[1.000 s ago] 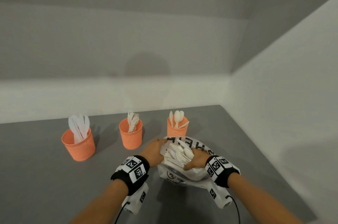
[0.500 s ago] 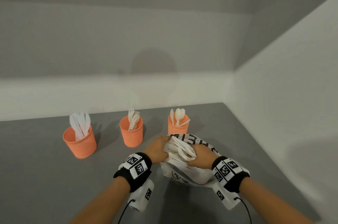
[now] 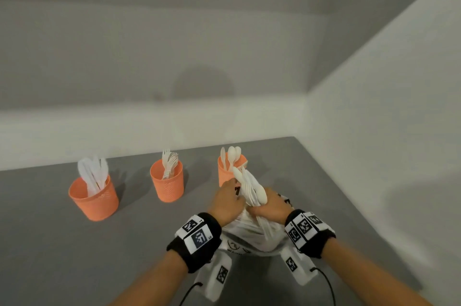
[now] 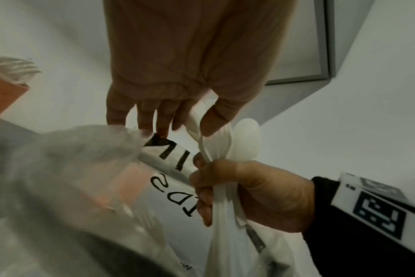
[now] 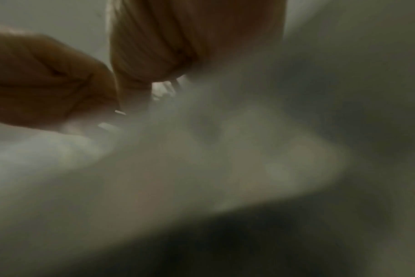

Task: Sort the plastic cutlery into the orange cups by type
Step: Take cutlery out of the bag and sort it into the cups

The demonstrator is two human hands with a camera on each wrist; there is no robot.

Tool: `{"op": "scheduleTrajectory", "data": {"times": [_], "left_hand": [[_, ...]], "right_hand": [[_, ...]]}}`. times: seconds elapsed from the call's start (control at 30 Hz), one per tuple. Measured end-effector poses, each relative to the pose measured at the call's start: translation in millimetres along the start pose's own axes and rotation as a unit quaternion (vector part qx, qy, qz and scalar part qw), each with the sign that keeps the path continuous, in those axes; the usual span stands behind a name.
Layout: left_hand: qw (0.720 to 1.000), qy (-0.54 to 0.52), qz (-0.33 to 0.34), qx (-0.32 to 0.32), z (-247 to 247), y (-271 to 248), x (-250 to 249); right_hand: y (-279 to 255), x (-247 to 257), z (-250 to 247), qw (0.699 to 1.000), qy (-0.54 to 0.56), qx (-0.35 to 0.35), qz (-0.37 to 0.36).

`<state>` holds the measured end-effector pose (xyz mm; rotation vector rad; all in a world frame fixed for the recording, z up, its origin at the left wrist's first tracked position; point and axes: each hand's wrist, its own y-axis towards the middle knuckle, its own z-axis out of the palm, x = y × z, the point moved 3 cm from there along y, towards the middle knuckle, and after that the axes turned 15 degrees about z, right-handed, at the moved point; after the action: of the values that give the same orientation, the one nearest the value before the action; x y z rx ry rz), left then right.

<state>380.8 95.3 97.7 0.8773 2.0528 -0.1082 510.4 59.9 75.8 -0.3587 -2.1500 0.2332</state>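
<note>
The right hand (image 3: 270,208) was closed as a fist around a bundle of white plastic cutlery (image 3: 250,187). In the left wrist view the fingers (image 4: 203,195) curled round the handles of the bundle (image 4: 228,198), and the thumb side lay toward the wristband. The bundle passed through the fist — the spoon bowls (image 4: 245,139) stood out above the fingers, and the handles went down below the hand into the white plastic bag (image 3: 249,235). Its long axis ran nearly upright, leaning away from the person and a little to the left, so the heads pointed up toward the right orange cup (image 3: 224,176) behind it.

The left hand (image 3: 225,202) was just beside the bundle on its left. Its fingers (image 4: 145,116) hung down, loosely bent, with the tips at the printed edge of the bag (image 4: 163,150), and the thumb and a finger touched one white piece at the top of the bundle. I could not tell if they really pinched it.

The bag stood on the grey table (image 3: 50,243) between the two wrists. Three orange cups stood in a row farther back: the left cup (image 3: 93,199) held knives (image 3: 93,173), the middle cup (image 3: 167,181) held forks (image 3: 169,161), and the right cup held spoons (image 3: 230,156). The right wrist view was blurred — only skin and pale plastic showed.
</note>
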Motion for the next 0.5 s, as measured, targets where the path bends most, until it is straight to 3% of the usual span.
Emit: {"op": "scheduleTrajectory", "data": {"times": [0.07, 0.23, 0.37, 0.5], "left_hand": [[0.996, -0.052, -0.024, -0.061, -4, 2, -3], [0.995, -0.068, -0.007, -0.069, -8, -1, -7], [0.985, -0.107, 0.043, -0.129, -15, -1, -15], [0.991, -0.105, 0.049, -0.062, -12, 2, -13]], "right_hand": [[0, 3, 3, 1.000, 0.017, 0.016, 0.003], [-2, 8, 4, 0.999, 0.034, 0.025, 0.023], [-2, 12, 8, 0.998, 0.038, 0.042, 0.016], [-5, 16, 8, 0.993, 0.105, 0.041, 0.019]]}}
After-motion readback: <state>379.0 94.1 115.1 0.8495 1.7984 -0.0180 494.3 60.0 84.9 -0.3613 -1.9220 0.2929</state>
